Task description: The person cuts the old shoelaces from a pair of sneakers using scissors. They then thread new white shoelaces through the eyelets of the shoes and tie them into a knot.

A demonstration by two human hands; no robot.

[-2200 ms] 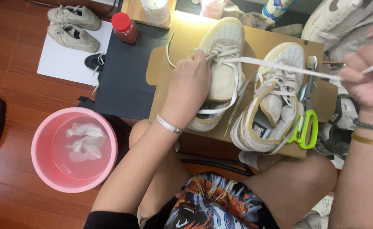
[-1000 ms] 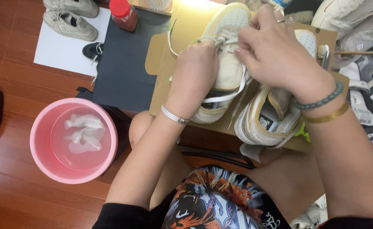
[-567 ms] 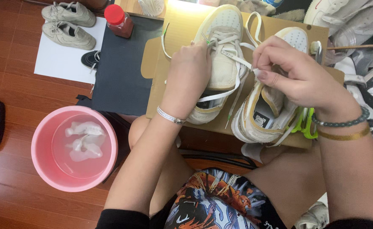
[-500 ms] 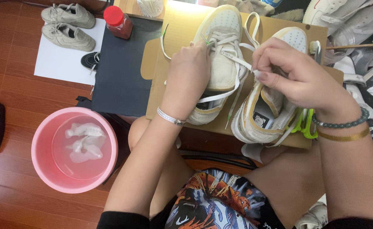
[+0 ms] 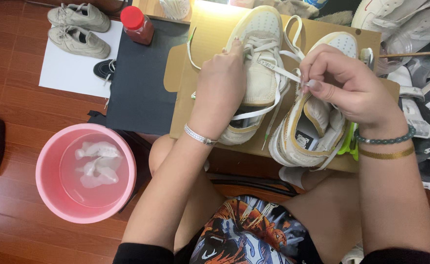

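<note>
Two cream sneakers lie on a brown cardboard sheet over my lap. My left hand presses on the left sneaker, covering its lacing area. A white shoelace runs from that shoe's eyelets to my right hand, which pinches the lace end between thumb and fingers. My right hand hovers over the right sneaker, whose opening faces me. Another loop of lace curls between the two toes.
A pink bucket with water and white cloth stands on the wooden floor at left. A grey pair of shoes rests on white paper, beside a red-capped bottle on a black mat. More white shoes pile at right. A green tool peeks out.
My right hand, stretched far right with the lace taut, came back over the shoes and now pinches the lace close to the eyelets. My left hand stayed on the left sneaker.
</note>
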